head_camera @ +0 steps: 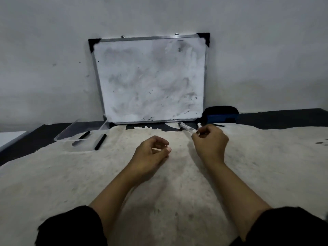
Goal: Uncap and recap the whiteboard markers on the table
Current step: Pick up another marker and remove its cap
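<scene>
I see both forearms reaching forward from dark sleeves pushed up near the elbows. My left hand [150, 153] sits low, just over the table, palm turned inward, fingers curled loosely toward the thumb with nothing between them. My right hand [210, 141] is further forward and a little higher, wrist bent, fingers curled down; its grip pinches a white marker [188, 129] between thumb and fingertips. The two hands are near each other but apart.
</scene>
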